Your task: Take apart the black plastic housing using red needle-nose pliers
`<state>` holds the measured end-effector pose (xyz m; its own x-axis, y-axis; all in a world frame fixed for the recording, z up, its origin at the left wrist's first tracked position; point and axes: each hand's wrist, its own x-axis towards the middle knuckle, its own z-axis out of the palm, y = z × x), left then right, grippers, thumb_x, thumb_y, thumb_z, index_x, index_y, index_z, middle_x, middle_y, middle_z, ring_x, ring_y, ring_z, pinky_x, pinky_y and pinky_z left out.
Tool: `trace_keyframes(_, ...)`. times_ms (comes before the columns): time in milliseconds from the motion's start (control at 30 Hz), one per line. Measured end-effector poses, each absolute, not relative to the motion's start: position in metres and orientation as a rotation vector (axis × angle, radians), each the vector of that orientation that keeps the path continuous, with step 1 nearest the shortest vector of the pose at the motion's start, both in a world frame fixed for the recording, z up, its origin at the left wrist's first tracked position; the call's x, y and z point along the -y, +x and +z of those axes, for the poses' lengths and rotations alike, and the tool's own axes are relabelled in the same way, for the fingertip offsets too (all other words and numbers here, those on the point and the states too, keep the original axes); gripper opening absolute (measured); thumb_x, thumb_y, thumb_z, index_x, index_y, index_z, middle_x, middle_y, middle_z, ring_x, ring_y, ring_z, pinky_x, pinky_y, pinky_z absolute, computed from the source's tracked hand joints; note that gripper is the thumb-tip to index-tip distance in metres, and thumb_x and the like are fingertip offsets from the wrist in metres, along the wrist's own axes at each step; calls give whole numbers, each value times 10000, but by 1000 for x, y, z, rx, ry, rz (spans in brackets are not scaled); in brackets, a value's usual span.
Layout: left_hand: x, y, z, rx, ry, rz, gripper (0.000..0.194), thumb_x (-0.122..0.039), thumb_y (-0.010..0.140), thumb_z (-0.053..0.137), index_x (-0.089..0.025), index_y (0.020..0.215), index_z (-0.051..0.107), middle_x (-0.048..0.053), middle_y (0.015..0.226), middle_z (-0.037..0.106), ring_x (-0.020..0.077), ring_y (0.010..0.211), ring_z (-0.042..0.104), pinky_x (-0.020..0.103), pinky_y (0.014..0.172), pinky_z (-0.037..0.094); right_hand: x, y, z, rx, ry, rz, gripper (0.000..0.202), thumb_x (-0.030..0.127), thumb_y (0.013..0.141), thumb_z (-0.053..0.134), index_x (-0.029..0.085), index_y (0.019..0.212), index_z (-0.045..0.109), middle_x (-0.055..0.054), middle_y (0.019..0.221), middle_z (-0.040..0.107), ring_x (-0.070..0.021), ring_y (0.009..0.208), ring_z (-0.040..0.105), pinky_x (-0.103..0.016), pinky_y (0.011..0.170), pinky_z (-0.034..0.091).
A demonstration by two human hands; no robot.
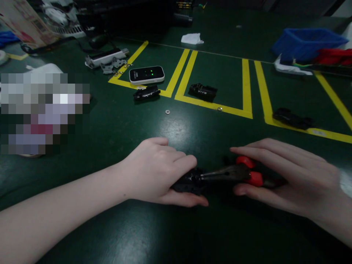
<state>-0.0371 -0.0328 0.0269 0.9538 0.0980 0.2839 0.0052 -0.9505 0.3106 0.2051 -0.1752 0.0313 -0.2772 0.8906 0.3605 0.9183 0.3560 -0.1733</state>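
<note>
2 hands work pliers into a small black part on a green table.

Nearest, the left hand (161,170) is cupped closed over a black part (188,182), pinning it to the table (115,128), while the right hand (286,176) is wrapped around red-handled pliers (233,173) whose tip meets the part. If the tip slips, it could jab the left fingers just beside it, or the part could skid on the smooth surface. Most of the part is hidden under the left hand, so what the tip bites is hard to tell. Farther off lie a washer (167,112), 3 similar black pieces (146,93) among yellow tape lines (214,105), and a white device (146,74) with green lights. At far right stands a blue bin (305,42); a blurred patch masks the left.
</note>
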Motion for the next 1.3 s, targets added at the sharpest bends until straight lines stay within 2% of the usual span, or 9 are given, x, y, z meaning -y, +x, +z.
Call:
trace_keyframes(433, 33, -37, 26, -75, 2862, 460, 451, -615, 920, 505, -188, 823, 617, -25, 660, 658, 118, 534, 543, 299, 547, 292, 171, 206, 33, 2285, -1569, -177, 324, 496, 906, 575, 263, 1125, 522, -72, 945, 648, -235, 797, 649, -387, 617, 527)
trace_keyframes(867, 33, -37, 27, -50, 2863, 447, 431, -607, 889, 568, -181, 871, 631, -29, 693, 671, 126, 556, 557, 306, 549, 297, 171, 209, 30, 2285, -1527, -182, 371, 475, 842, 675, 242, 1105, 555, -67, 931, 663, -231, 790, 654, -372, 617, 523)
trace_keyframes(967, 33, -37, 27, -40, 2861, 464, 432, -604, 884, 577, -175, 876, 631, -30, 701, 675, 129, 553, 559, 311, 545, 303, 172, 207, 29, 2273, -1570, -164, 351, 486, 861, 647, 253, 1106, 552, -58, 933, 661, -232, 795, 653, -379, 626, 521)
trace_keyframes(1300, 32, -37, 26, -54, 2838, 484, 436, -608, 877, 585, -175, 852, 629, -45, 686, 655, 128, 539, 545, 312, 539, 310, 171, 207, 32, 2296, -1487, -205, 304, 435, 915, 593, 168, 1058, 561, -82, 912, 647, -200, 783, 641, -337, 625, 503)
